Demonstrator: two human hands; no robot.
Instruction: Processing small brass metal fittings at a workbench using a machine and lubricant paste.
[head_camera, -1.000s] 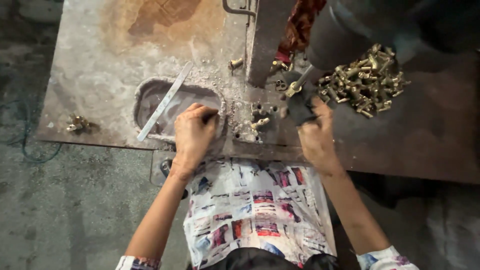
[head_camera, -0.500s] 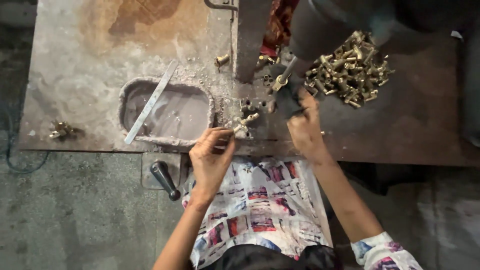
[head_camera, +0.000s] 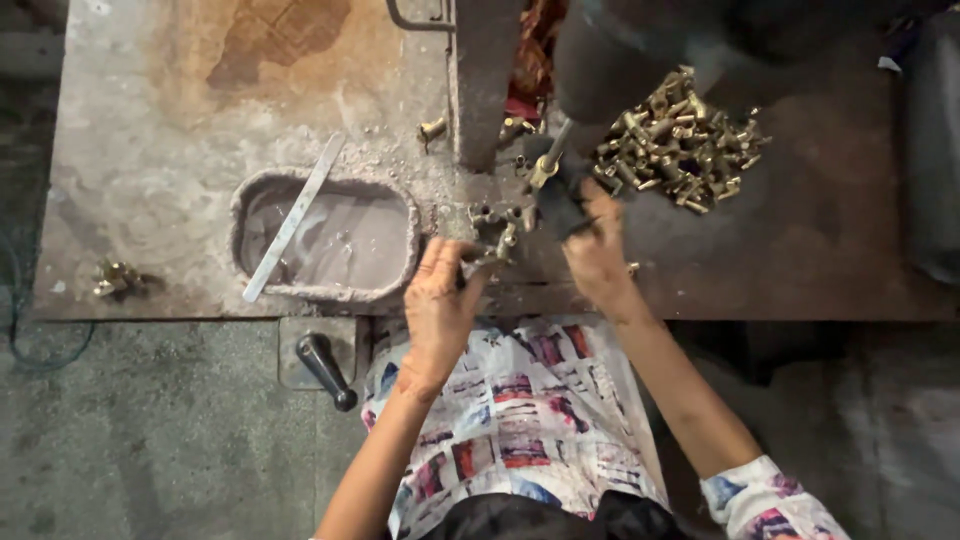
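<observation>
My left hand (head_camera: 440, 300) rests at the near edge of the metal bench (head_camera: 180, 120), its fingertips pinching a small brass fitting (head_camera: 487, 258) beside a few loose brass parts (head_camera: 495, 220). My right hand (head_camera: 590, 240) grips a dark tool handle (head_camera: 558, 195) with a brass piece at its tip (head_camera: 543, 172), under the upright steel post (head_camera: 485, 80) of a machine. A heap of several brass fittings (head_camera: 680, 150) lies just right of that hand.
A sunken tray of grey liquid (head_camera: 330, 240) with a flat metal strip (head_camera: 295, 215) across it sits to the left. A black lever handle (head_camera: 325, 368) sticks out below the bench edge. Stray brass parts (head_camera: 115, 278) lie far left. A printed cloth (head_camera: 520, 420) covers my lap.
My left hand left the tray's right rim, drew back toward me, and now pinches a fitting at the bench edge. My right hand stays on the tool handle.
</observation>
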